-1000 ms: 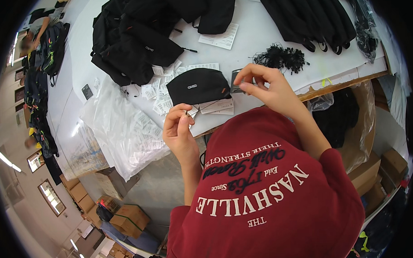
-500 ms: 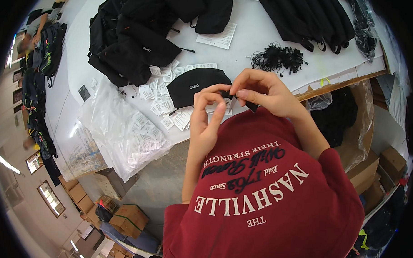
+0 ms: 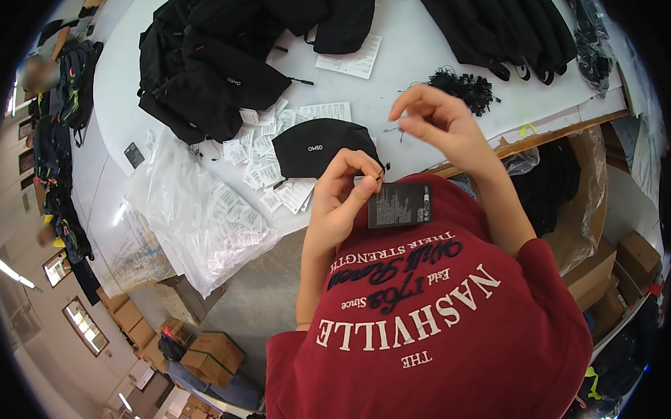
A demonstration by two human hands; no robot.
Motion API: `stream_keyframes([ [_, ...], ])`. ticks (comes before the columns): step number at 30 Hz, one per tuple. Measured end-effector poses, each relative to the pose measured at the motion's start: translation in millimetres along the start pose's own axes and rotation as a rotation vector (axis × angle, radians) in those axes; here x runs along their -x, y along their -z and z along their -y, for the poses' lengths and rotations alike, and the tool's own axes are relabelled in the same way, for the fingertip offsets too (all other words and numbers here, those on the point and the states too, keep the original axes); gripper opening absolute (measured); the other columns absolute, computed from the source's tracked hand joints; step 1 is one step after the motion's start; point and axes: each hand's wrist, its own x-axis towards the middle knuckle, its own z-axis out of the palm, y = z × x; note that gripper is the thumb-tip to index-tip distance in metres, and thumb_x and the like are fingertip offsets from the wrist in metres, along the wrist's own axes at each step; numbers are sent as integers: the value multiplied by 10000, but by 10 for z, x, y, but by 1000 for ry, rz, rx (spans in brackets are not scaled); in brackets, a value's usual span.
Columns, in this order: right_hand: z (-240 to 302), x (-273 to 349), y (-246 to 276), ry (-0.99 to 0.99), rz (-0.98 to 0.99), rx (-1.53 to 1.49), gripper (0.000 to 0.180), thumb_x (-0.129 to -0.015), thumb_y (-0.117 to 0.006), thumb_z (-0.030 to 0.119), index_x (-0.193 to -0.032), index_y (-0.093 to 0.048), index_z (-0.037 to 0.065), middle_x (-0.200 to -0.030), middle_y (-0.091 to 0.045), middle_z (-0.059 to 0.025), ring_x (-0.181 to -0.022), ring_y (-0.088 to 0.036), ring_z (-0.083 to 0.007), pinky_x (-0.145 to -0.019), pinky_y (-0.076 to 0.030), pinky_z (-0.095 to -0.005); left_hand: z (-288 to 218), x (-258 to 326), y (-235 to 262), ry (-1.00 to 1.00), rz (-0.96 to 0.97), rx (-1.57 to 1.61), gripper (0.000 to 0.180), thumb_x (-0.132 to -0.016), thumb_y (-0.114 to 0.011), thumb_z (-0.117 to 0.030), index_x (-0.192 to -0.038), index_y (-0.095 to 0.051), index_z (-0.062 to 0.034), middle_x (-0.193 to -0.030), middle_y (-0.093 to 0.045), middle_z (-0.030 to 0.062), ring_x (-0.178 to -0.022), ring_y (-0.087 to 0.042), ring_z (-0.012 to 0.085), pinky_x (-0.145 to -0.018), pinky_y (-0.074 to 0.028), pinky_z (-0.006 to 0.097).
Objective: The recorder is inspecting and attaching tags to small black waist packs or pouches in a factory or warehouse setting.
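My left hand pinches at the right corner of a small black zip pouch. From that pinch a black hang tag with pale print hangs over my red shirt; the fingers hide how the tag and pouch meet. My right hand is raised to the right of the pouch, thumb and index finger closed on a thin dark tag string. Behind it lies a tangled pile of black tag strings.
Loose white printed labels and a clear plastic bag of labels lie left of the pouch. Heaped black pouches and a row of black pouches cover the far table. An open carton stands below the right edge.
My hands, together before, are now apart. The right has moved up and right with a string in its fingers. The left has dropped slightly, and the hang tag now shows flat.
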Motion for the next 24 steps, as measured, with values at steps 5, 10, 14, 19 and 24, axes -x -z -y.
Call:
stream_keyframes([
  [5, 38, -21, 78, 117, -350, 747, 161, -889, -608, 163, -1025, -653, 91, -823, -571, 16, -560, -396, -56, -534, -345, -210, -7, 24, 39, -63, -2, 29, 126, -935, -552, -109, -912, -464, -21, -868, -499, 75, -792, -473, 142, -771, -404, 277],
  [10, 9, 21, -88, 20, -113, 368, 157, -905, -589, 173, -1006, -648, 68, -899, -592, 1, -659, -451, -70, -611, -368, -207, -32, 22, 15, -58, 9, 32, 130, -939, -547, -113, -930, -458, -18, -865, -493, 77, -808, -472, 146, -780, -403, 281],
  [14, -62, 62, -201, -101, 191, 120, 199, -951, -543, 220, -976, -600, 30, -852, -576, -6, -697, -466, -76, -651, -389, -229, -57, 33, -33, -56, -36, 20, 136, -945, -543, -119, -949, -454, -17, -874, -492, 76, -815, -468, 146, -790, -395, 274],
  [19, 9, 67, -201, -189, 282, -140, 214, -946, -570, 231, -915, -574, 19, -817, -602, -6, -772, -543, -69, -706, -440, -220, -85, 69, -46, -25, -83, -45, 141, -947, -543, -124, -956, -452, -16, -882, -490, 70, -823, -469, 138, -790, -387, 256],
  [24, -14, 96, -250, -99, 188, -140, 184, -932, -592, 201, -900, -575, 20, -782, -595, 5, -740, -537, -55, -689, -436, -213, -90, 95, -68, 13, -157, -226, 95, -923, -553, -76, -950, -497, -5, -889, -509, 44, -840, -470, 106, -785, -374, 224],
])
